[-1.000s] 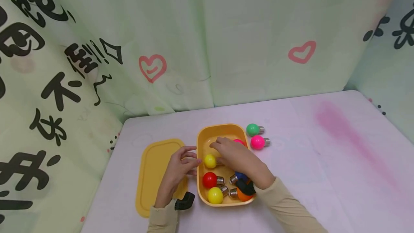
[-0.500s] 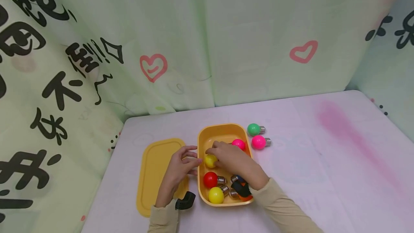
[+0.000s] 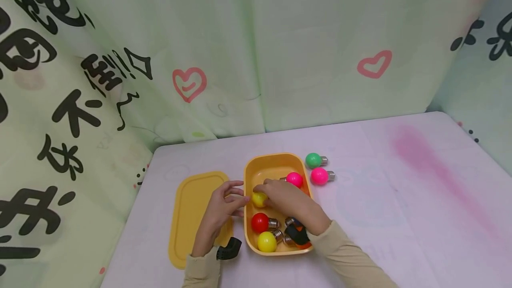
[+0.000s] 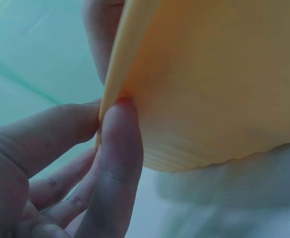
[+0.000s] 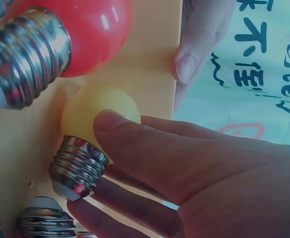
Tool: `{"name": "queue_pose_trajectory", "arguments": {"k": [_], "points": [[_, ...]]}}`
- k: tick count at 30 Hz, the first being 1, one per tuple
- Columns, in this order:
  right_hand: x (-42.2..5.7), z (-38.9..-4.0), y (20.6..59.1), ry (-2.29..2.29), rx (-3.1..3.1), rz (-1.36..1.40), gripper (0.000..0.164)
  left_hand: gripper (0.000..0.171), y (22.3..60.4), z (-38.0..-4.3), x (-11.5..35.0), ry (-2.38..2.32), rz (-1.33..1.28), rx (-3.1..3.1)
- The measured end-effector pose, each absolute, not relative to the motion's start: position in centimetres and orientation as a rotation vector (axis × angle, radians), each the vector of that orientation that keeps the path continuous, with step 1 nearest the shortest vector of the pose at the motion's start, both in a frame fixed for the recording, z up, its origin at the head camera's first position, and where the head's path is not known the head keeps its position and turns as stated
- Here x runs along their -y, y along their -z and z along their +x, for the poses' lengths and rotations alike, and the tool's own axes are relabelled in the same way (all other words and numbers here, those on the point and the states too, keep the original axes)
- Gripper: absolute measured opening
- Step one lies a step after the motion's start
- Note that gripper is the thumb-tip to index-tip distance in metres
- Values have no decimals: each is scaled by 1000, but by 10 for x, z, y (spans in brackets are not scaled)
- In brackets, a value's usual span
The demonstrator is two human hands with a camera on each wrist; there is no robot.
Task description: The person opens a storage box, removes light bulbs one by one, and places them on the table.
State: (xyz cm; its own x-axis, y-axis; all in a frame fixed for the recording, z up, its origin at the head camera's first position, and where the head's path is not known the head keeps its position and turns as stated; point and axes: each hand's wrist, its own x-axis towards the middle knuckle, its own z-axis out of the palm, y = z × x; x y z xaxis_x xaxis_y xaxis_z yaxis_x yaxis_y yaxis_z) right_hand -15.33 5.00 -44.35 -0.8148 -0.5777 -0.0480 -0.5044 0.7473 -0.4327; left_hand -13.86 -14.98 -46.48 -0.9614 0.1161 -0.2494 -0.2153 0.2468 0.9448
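Observation:
A yellow plastic box (image 3: 276,158) stands on the table with several coloured light bulbs lying in it. My left hand (image 3: 224,203) pinches the box's left wall, thumb on one side and a finger on the other, as the left wrist view shows. Inside the box my right hand (image 3: 290,199) holds a yellow light bulb (image 5: 85,109) by its round globe, the thumb lying over it and the metal screw base showing. Near that bulb lie a red bulb (image 3: 260,222) and a second yellow bulb (image 3: 266,242). A pink bulb (image 3: 294,179) sits just beyond the right hand.
Left of the box lies a flat yellow lid (image 3: 188,234), partly under the left forearm. A green bulb (image 3: 314,160) and another pink bulb (image 3: 319,176) rest on the table (image 3: 400,217) right of the box. A printed curtain (image 3: 312,79) hangs behind the table.
My right hand has shifted a little left and its fingers have come around the yellow bulb, uncovering more of the pink bulb. The left hand stays at the box wall.

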Motion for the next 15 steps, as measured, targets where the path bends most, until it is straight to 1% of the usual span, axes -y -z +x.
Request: {"name": "queue_pose_trajectory", "arguments": {"k": [15], "points": [[-65,-149,434,626,-2809,-877,39,52,468,-139,150,-1788,-86,-2244]]}}
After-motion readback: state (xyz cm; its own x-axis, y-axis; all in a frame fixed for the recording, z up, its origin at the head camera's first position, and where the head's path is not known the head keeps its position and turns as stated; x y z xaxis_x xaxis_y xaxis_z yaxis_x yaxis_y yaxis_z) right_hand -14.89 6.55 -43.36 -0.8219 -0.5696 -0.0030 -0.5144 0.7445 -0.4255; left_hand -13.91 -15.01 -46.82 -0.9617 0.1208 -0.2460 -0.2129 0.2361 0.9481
